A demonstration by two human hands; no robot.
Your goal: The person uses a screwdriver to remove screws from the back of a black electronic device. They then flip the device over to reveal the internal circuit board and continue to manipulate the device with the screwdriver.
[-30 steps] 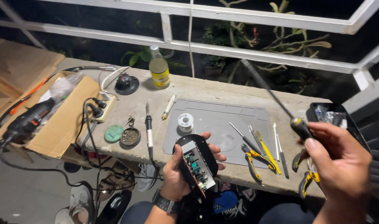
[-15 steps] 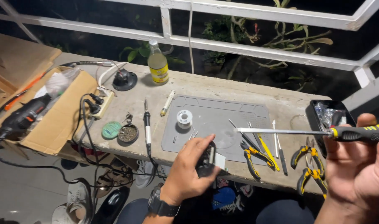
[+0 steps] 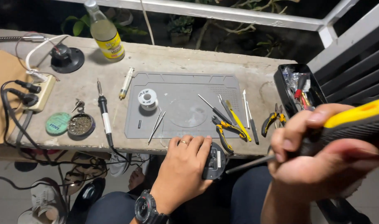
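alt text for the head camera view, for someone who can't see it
Seen from above, a person's left hand holds a round black device at the edge of a concrete ledge, while the right hand grips a yellow-and-black screwdriver pointed at it. A grey work mat, pliers, a soldering iron and a bottle sit on the ledge.

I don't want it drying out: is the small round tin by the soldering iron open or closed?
Open. The tin shows its brownish contents, and its green lid lies flat beside it on the bench.
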